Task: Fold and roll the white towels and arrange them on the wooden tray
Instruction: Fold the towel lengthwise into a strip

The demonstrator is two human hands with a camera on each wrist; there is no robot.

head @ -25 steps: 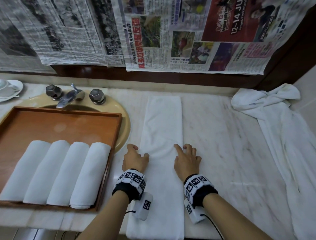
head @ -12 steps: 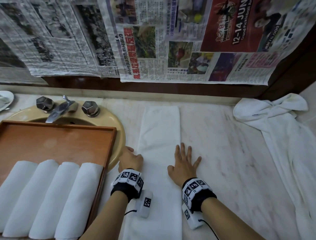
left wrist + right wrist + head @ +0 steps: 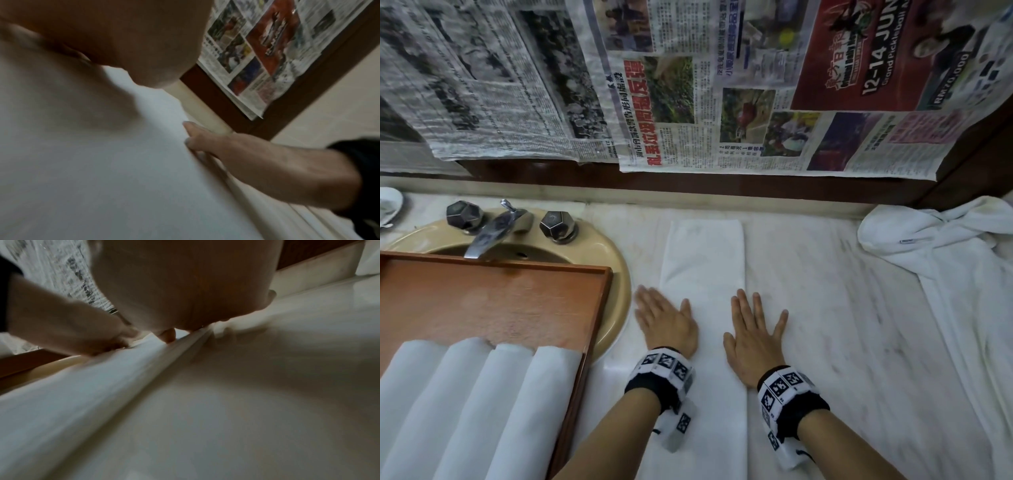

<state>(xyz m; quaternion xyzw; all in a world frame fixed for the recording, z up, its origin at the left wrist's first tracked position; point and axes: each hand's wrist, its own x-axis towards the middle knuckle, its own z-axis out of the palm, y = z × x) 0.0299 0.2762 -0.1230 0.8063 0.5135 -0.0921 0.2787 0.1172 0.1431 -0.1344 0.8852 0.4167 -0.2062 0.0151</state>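
Observation:
A white towel (image 3: 703, 260), folded into a long narrow strip, lies on the marble counter and runs from the back wall toward me. My left hand (image 3: 662, 317) lies flat on the strip's left edge, fingers straight. My right hand (image 3: 755, 325) lies flat across its right edge, fingers spread onto the counter. The wooden tray (image 3: 599, 308) sits at the left over the sink, with several rolled white towels (image 3: 482, 404) side by side at its near end. In the left wrist view the towel (image 3: 102, 162) fills the frame and the right hand (image 3: 205, 138) rests at its edge.
A beige sink (image 3: 616, 270) with a metal faucet (image 3: 493, 233) lies under the tray. A heap of unfolded white towels (image 3: 962, 274) covers the counter's right side. Newspaper sheets (image 3: 688, 85) hang on the back wall. A white dish (image 3: 388, 205) sits far left.
Both hands went from curled fingers on the towel's edges to flat palms with straight fingers. The right flattened first, then the left. The camera tilted, so the scene sits lower in frame.

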